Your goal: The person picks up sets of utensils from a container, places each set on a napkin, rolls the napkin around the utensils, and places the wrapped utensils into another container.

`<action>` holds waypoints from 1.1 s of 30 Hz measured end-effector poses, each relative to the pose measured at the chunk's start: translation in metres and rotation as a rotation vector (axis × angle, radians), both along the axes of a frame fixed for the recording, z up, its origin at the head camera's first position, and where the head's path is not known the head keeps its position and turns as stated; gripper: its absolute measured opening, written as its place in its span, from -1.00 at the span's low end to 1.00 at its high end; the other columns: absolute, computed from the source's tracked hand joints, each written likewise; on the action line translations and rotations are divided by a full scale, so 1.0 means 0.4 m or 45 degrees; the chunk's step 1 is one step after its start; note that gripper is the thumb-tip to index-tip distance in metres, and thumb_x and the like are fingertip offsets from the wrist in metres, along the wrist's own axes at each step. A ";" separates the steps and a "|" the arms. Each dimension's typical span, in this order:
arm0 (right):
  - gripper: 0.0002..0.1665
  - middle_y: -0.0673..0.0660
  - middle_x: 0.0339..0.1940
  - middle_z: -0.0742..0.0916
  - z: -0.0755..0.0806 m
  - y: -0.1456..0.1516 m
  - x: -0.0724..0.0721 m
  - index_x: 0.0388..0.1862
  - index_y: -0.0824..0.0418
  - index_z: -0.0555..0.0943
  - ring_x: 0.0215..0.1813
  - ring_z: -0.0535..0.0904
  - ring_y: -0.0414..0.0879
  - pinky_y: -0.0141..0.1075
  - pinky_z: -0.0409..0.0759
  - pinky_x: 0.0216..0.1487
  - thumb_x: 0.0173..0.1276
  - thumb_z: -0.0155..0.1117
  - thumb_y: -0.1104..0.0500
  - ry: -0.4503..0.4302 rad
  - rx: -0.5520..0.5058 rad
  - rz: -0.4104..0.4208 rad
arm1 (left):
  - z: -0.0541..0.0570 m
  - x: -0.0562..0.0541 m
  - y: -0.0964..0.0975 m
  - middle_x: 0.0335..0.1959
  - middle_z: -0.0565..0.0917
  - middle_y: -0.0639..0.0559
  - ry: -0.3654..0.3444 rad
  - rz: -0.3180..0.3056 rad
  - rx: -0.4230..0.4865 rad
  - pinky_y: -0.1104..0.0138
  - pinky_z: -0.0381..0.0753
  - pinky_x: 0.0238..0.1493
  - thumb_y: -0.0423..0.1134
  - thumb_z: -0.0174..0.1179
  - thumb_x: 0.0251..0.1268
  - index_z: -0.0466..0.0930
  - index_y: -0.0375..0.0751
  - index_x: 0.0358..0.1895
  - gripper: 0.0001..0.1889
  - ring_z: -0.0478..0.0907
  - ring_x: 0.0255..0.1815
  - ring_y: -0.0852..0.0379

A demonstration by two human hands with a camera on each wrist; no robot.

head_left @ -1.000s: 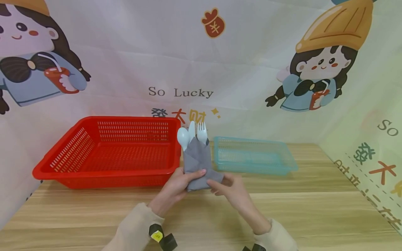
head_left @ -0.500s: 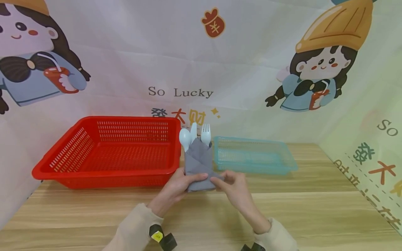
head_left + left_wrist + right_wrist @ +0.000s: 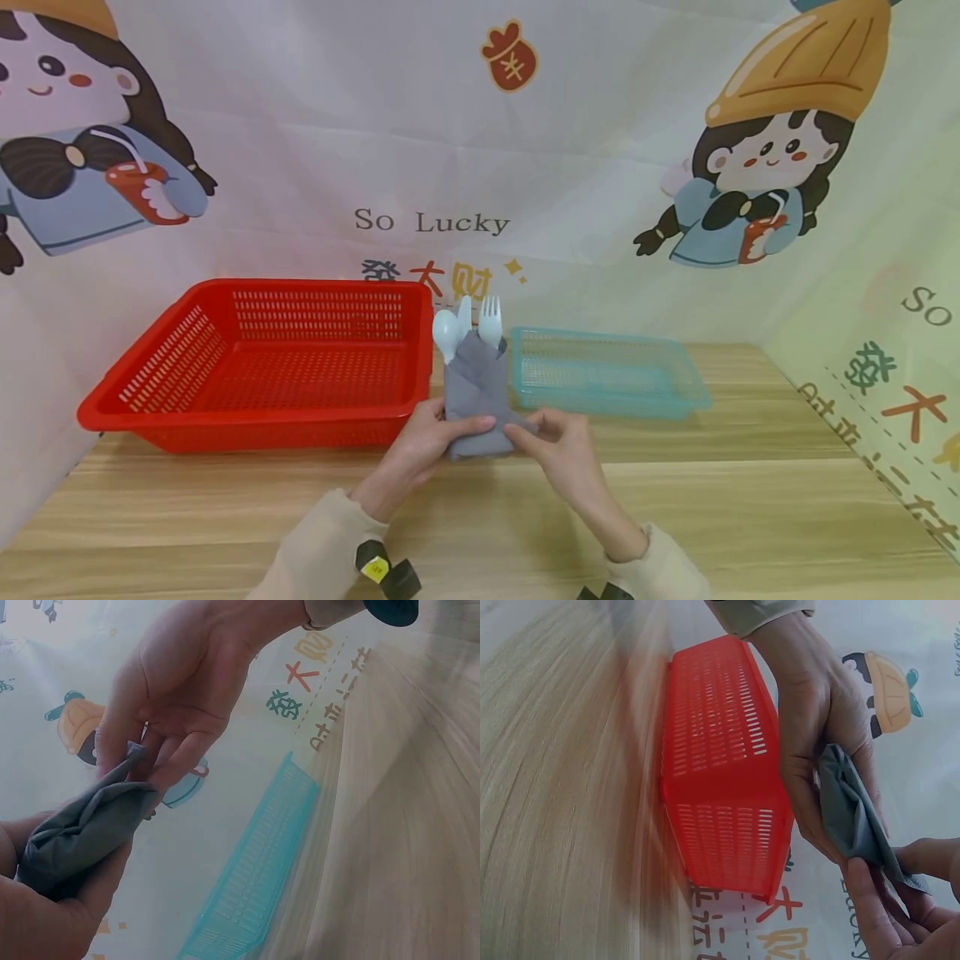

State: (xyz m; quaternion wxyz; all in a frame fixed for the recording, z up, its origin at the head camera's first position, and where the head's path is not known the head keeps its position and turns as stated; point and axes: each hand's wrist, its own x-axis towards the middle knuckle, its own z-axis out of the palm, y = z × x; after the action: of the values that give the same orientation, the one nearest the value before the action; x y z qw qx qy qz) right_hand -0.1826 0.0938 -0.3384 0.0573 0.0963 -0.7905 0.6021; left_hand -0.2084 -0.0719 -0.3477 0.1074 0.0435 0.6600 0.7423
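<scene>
A grey napkin (image 3: 474,385) is folded into a pocket and held up over the table. Out of its top stick a white spoon (image 3: 446,332), a white knife (image 3: 465,312) and a white fork (image 3: 491,321). My left hand (image 3: 420,439) grips the napkin's lower left part, thumb across its front. With thumb and fingers my right hand (image 3: 561,446) pinches the corner that juts out on the right. In the right wrist view the napkin (image 3: 851,810) appears from below, between both hands. The cutlery handles are hidden inside it.
A large red plastic basket (image 3: 255,414) stands on the wooden table (image 3: 675,508) at left. Behind the right hand is a shallow light-blue basket (image 3: 600,407). A printed cloth backdrop (image 3: 420,150) rises behind both baskets.
The napkin with its cutlery has shifted slightly right. My right thumb has moved up onto the protruding corner, and the right hand has risen a little. Both baskets stay in place.
</scene>
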 end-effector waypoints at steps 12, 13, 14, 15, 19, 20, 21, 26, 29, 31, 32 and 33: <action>-0.81 0.30 -0.31 0.68 -0.003 0.001 -0.006 -0.40 0.47 0.54 -0.34 0.65 0.03 -0.24 0.60 -0.26 0.11 0.26 0.31 -0.044 -0.064 -0.014 | 0.004 0.005 -0.004 0.00 0.53 -0.20 0.038 0.009 -0.020 0.20 0.48 0.00 -0.37 0.20 0.09 0.42 -0.41 0.05 -0.58 0.50 -0.14 0.08; -0.78 0.29 -0.29 0.67 -0.005 0.001 -0.007 -0.36 0.46 0.53 -0.31 0.64 0.03 -0.25 0.60 -0.25 0.10 0.27 0.30 -0.004 -0.029 -0.030 | 0.003 0.006 -0.004 -0.01 0.53 -0.20 0.039 0.015 -0.016 0.19 0.48 0.00 -0.37 0.20 0.09 0.42 -0.42 0.05 -0.58 0.51 -0.15 0.08; -0.75 0.26 -0.27 0.66 -0.007 -0.001 -0.007 -0.31 0.45 0.51 -0.29 0.61 0.01 -0.28 0.59 -0.25 0.09 0.29 0.29 0.057 0.023 -0.058 | 0.003 0.007 -0.003 -0.01 0.53 -0.21 0.038 0.021 -0.009 0.19 0.49 -0.01 -0.38 0.19 0.09 0.41 -0.42 0.05 -0.58 0.51 -0.15 0.07; -0.71 0.24 -0.25 0.64 -0.009 -0.003 -0.006 -0.28 0.44 0.49 -0.28 0.57 -0.02 -0.33 0.56 -0.24 0.07 0.31 0.29 0.149 0.097 -0.089 | 0.002 0.007 -0.002 -0.01 0.53 -0.22 0.036 0.028 -0.003 0.18 0.49 -0.01 -0.39 0.19 0.09 0.41 -0.43 0.05 -0.58 0.52 -0.15 0.06; -0.67 0.16 -0.38 0.55 -0.020 -0.019 0.000 -0.33 0.37 0.47 -0.38 0.42 -0.09 -0.40 0.44 -0.39 -0.10 0.39 0.39 0.740 0.400 -0.225 | -0.002 0.008 0.004 -0.02 0.53 -0.25 0.033 0.065 0.013 0.16 0.49 -0.02 -0.42 0.19 0.07 0.41 -0.46 0.04 -0.59 0.53 -0.15 0.04; -0.70 0.13 -0.43 0.54 -0.022 -0.024 0.002 -0.38 0.36 0.49 -0.44 0.40 -0.12 -0.42 0.42 -0.44 -0.13 0.38 0.42 0.873 0.445 -0.234 | -0.002 0.008 0.006 -0.02 0.53 -0.25 0.034 0.071 0.011 0.16 0.49 -0.03 -0.42 0.19 0.07 0.42 -0.46 0.03 -0.59 0.53 -0.15 0.04; -0.73 0.11 -0.48 0.54 -0.024 -0.030 0.003 -0.42 0.35 0.50 -0.48 0.41 -0.14 -0.46 0.40 -0.47 -0.15 0.37 0.45 0.991 0.478 -0.227 | -0.003 0.007 0.008 -0.03 0.54 -0.25 0.040 0.079 0.010 0.16 0.50 -0.03 -0.42 0.19 0.06 0.42 -0.46 0.02 -0.60 0.53 -0.15 0.05; -0.84 0.06 -0.59 0.58 -0.030 -0.054 0.006 -0.49 0.34 0.57 -0.59 0.46 -0.24 -0.58 0.41 -0.56 -0.10 0.32 0.47 1.092 0.514 -0.140 | 0.000 0.009 0.017 -0.06 0.55 -0.23 0.083 0.109 0.003 0.18 0.51 -0.05 -0.40 0.20 0.07 0.45 -0.45 -0.01 -0.63 0.52 -0.17 0.06; -0.84 0.10 -0.54 0.59 -0.033 -0.056 0.007 -0.47 0.37 0.56 -0.57 0.50 -0.19 -0.54 0.47 -0.52 -0.08 0.33 0.47 1.013 0.534 -0.184 | -0.003 0.009 0.021 -0.12 0.58 -0.22 0.098 0.143 0.013 0.20 0.53 -0.08 -0.42 0.20 0.06 0.47 -0.47 -0.05 -0.65 0.53 -0.21 0.08; -0.82 0.13 -0.51 0.60 -0.036 -0.054 0.007 -0.44 0.38 0.53 -0.54 0.53 -0.15 -0.48 0.52 -0.50 -0.06 0.32 0.47 0.962 0.543 -0.216 | -0.005 0.008 0.023 -0.14 0.58 -0.21 0.098 0.169 0.016 0.21 0.53 -0.09 -0.42 0.20 0.05 0.47 -0.49 -0.06 -0.66 0.52 -0.22 0.10; -0.81 0.14 -0.48 0.60 -0.038 -0.052 0.007 -0.42 0.39 0.52 -0.52 0.54 -0.12 -0.45 0.53 -0.48 -0.05 0.32 0.46 0.936 0.540 -0.224 | -0.006 0.008 0.024 -0.14 0.58 -0.21 0.097 0.176 0.016 0.22 0.53 -0.09 -0.42 0.20 0.05 0.47 -0.50 -0.07 -0.66 0.52 -0.22 0.11; -0.81 0.16 -0.46 0.60 -0.039 -0.051 0.006 -0.40 0.39 0.52 -0.50 0.56 -0.10 -0.42 0.55 -0.46 -0.04 0.32 0.45 0.912 0.539 -0.232 | -0.007 0.008 0.024 -0.13 0.58 -0.21 0.095 0.182 0.013 0.22 0.53 -0.08 -0.42 0.20 0.06 0.46 -0.50 -0.06 -0.65 0.51 -0.21 0.11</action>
State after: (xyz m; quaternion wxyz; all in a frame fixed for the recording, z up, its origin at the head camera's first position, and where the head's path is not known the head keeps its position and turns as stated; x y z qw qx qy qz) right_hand -0.1802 0.0735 -0.3540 0.3601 0.2388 -0.8322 0.3475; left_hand -0.2052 -0.0623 -0.3505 0.0293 0.0243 0.6610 0.7494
